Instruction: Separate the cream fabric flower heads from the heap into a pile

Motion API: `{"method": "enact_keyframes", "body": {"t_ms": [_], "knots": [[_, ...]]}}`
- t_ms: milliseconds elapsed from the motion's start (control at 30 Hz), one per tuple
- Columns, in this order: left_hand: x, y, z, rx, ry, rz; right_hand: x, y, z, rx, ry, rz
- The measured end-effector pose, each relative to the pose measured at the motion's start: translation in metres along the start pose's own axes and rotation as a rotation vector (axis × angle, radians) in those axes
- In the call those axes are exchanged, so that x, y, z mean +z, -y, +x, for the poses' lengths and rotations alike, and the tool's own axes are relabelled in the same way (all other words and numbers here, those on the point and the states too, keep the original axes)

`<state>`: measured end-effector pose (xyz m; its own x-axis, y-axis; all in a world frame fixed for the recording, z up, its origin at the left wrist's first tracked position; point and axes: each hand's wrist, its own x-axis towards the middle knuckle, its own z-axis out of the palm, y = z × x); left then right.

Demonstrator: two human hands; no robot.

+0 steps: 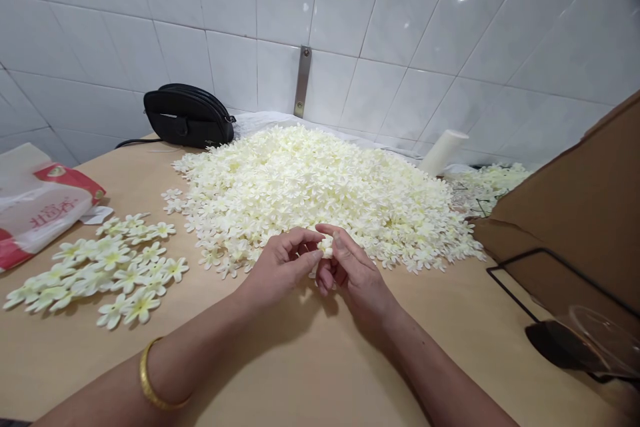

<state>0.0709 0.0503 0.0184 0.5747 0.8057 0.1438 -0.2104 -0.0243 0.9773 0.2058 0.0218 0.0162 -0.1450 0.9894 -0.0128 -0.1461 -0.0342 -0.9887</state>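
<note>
Between both hands is a small white artificial flower [326, 246], pinched by the fingertips just above the table. My left hand [284, 260] is closed, its thumb and forefinger on the flower's left side. My right hand [353, 270] is closed on the right side, thumb and forefinger meeting at the petals. Part of the flower is hidden by the fingers. Right behind the hands rises a big heap of white and pale yellow artificial flowers [310, 180]. A smaller group of larger flowers [113, 260] lies on the table to the left.
A black bag [187, 117] stands by the tiled wall. At the left edge lies a red and white plastic package [45, 207]. On the right are a cardboard box [565, 213], a black wire frame [520, 253], dark-lensed glasses [565, 345] and a white roll [443, 152].
</note>
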Motion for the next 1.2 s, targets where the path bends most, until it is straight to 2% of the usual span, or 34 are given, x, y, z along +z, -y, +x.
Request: {"method": "enact_keyframes", "body": {"t_ms": [167,267,500,633,800,1000,1100,1200], "knots": [[0.001,-0.007,0.003,-0.098,-0.181,0.009,-0.003,-0.005,0.002,-0.058,0.022,-0.060],[0.000,-0.007,0.005,-0.130,-0.231,0.010,-0.005,-0.008,0.004,-0.086,-0.005,-0.108],[-0.001,-0.003,0.003,-0.174,-0.253,0.012,-0.010,-0.007,0.004,-0.148,-0.009,-0.272],[-0.004,0.000,0.004,-0.200,-0.282,-0.027,-0.010,-0.009,0.005,-0.097,-0.008,-0.265],[-0.002,0.000,0.004,-0.187,-0.294,-0.036,-0.006,-0.012,0.006,-0.117,-0.063,-0.255],[0.005,-0.003,0.001,-0.098,-0.239,0.097,-0.006,-0.007,0.003,-0.229,-0.118,-0.426],[0.004,-0.003,0.001,-0.118,-0.223,0.078,-0.006,-0.007,0.002,-0.287,-0.149,-0.497],[0.001,-0.002,0.002,-0.167,-0.227,0.010,-0.005,-0.009,0.003,-0.261,-0.126,-0.451]]}}
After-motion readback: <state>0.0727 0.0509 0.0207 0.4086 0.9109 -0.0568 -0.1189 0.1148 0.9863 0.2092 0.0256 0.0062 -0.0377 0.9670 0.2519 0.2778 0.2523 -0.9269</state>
